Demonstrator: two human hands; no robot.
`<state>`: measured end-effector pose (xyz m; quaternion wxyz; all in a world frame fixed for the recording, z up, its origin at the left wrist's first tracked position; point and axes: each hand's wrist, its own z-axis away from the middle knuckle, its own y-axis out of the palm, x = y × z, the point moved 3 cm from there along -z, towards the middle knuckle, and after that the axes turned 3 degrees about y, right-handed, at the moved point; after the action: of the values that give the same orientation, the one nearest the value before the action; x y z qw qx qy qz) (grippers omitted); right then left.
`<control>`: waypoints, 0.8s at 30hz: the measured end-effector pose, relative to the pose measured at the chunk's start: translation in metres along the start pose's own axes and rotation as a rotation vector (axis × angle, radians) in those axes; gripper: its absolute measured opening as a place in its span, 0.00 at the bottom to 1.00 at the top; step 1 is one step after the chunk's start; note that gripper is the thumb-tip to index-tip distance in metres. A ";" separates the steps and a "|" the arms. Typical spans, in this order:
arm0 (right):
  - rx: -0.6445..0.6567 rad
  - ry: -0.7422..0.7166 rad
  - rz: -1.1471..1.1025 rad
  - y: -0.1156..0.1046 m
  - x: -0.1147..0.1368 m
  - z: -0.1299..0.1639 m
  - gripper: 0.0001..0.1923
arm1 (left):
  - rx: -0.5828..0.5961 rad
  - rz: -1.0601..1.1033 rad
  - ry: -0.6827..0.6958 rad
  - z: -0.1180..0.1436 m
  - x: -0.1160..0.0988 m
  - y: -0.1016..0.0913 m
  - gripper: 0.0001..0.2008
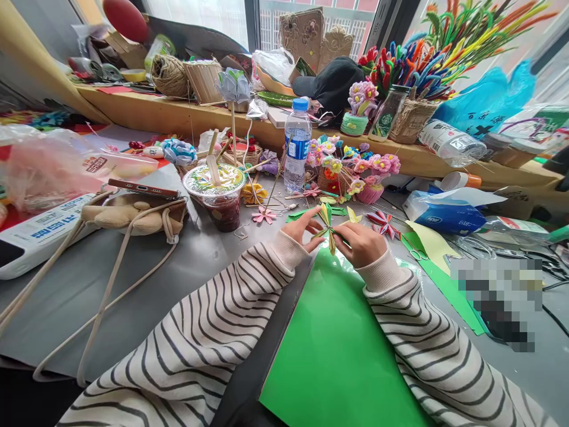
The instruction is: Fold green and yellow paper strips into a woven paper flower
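Both my hands meet over the far end of a green sheet (338, 344) lying on the grey table. Between them stands a small folded paper piece (328, 228) in yellow and green pleats, pinched at its middle. My left hand (304, 228) holds it from the left with fingertips. From the right, my right hand (361, 243) grips the same piece with its fingers curled. Striped sleeves cover both arms.
An iced drink cup (219, 196) with a straw and a water bottle (297, 145) stand behind the hands. Paper flowers (355, 169), a tissue pack (442, 216), scissors (415, 254) and green offcuts lie to the right. A phone on a beige bag (133, 216) sits left.
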<state>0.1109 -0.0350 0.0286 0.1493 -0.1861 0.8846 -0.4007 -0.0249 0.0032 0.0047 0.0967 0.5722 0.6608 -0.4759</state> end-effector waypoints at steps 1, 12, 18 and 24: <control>-0.010 -0.004 0.006 0.000 0.001 0.000 0.11 | 0.017 0.156 -0.072 0.000 0.001 0.003 0.33; 0.000 -0.019 0.026 0.000 0.010 0.000 0.13 | 0.069 0.722 -0.597 -0.001 0.008 0.016 0.20; 0.010 -0.048 0.025 -0.001 0.009 -0.001 0.13 | 0.174 0.575 -0.470 -0.002 0.014 0.008 0.19; 0.025 -0.022 -0.027 0.000 0.007 -0.002 0.14 | 0.236 0.583 -0.474 -0.004 0.013 0.004 0.18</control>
<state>0.1043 -0.0373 0.0291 0.1559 -0.2006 0.8753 -0.4114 -0.0245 0.0145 -0.0039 0.3111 0.6174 0.3707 -0.6202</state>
